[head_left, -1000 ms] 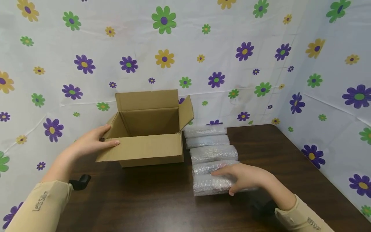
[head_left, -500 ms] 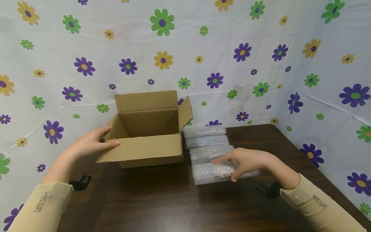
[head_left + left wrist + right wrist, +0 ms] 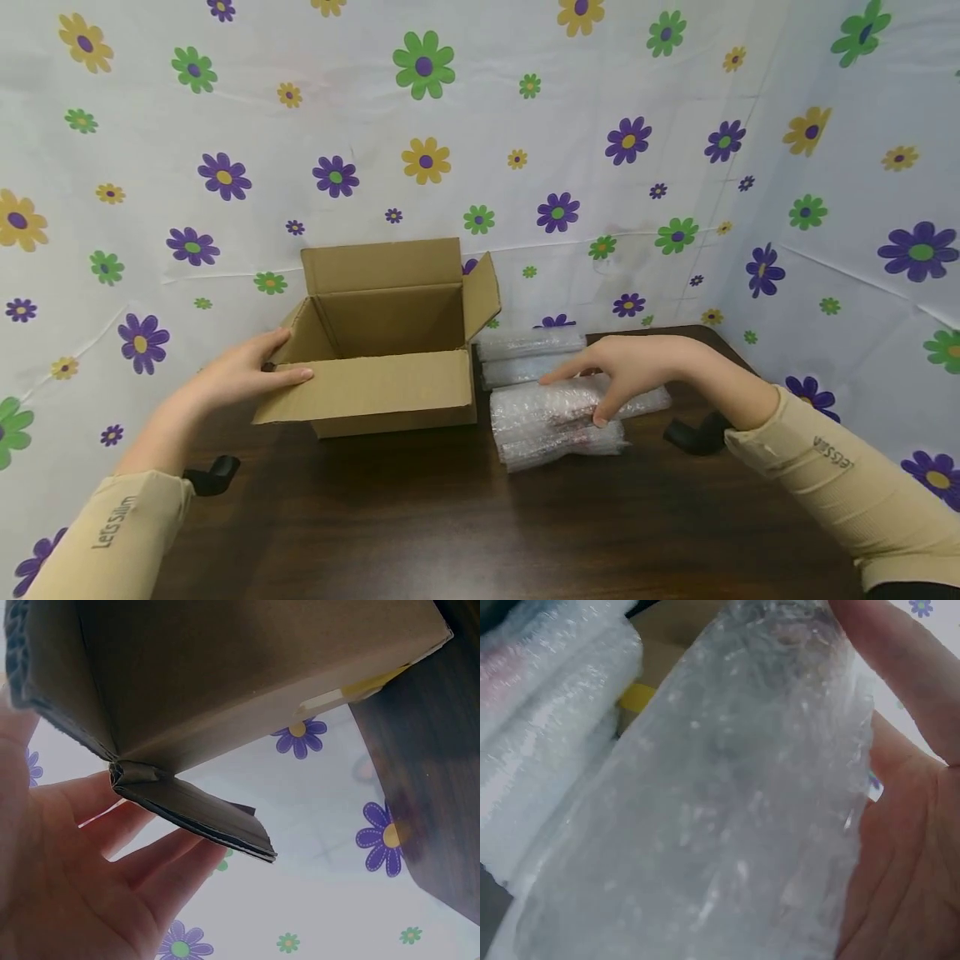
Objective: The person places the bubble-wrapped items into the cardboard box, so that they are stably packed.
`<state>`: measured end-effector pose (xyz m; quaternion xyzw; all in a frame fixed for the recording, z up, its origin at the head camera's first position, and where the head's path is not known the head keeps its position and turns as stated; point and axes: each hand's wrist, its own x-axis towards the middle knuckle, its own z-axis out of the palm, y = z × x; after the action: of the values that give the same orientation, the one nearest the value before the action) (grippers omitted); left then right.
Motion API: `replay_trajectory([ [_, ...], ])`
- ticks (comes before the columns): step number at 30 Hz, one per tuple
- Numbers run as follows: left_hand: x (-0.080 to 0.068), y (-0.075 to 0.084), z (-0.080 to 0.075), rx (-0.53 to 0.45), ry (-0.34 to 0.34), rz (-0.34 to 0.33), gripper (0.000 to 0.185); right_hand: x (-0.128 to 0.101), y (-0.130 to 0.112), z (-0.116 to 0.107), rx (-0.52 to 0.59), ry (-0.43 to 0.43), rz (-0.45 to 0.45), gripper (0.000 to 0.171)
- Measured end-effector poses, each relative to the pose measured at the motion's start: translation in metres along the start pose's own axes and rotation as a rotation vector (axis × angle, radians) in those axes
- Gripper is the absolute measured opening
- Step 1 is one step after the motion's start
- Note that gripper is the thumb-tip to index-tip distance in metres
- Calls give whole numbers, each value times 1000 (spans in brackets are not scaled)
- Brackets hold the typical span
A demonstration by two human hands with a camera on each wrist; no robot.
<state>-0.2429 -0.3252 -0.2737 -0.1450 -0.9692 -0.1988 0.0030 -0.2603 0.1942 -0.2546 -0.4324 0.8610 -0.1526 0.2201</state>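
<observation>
An open-topped cardboard box stands left of centre with its flaps spread. At its left corner my left hand grips the flaps, thumb on the front one; in the left wrist view the fingers lie behind a side flap. My right hand holds a bubble-wrapped bundle between thumb and fingers, just right of the box. The clear wrap hides what is inside and fills much of the right wrist view. Another wrapped bundle lies on the table in front of it.
More bubble-wrapped bundles lie in a row behind the held one, close to the box's right side. A dark wooden table carries everything. Flower-printed cloth hangs behind and at the right.
My right hand has lifted the nearest bundle and carried it back over the row, baring the bundle in front. My left hand stays on the box corner.
</observation>
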Motion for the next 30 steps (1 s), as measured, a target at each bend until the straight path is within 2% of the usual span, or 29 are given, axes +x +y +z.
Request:
replay_trajectory([
  [6, -1, 2, -2, -13, -4, -10, 94, 2, -17, -21, -22, -44, 10, 73],
  [11, -1, 4, -1, -15, 2, 8, 93, 2, -29, -37, -49, -73, 15, 72],
  [17, -1, 3, 0, 3, 5, 9, 93, 9, -41, -57, -22, -78, 7, 73],
  [26, -1, 2, -1, 34, 3, 12, 92, 32, -60, -78, -20, -68, -37, 73],
  [30, 1, 0, 0, 48, 3, 14, 92, 47, -68, -85, -48, -63, -95, 74],
])
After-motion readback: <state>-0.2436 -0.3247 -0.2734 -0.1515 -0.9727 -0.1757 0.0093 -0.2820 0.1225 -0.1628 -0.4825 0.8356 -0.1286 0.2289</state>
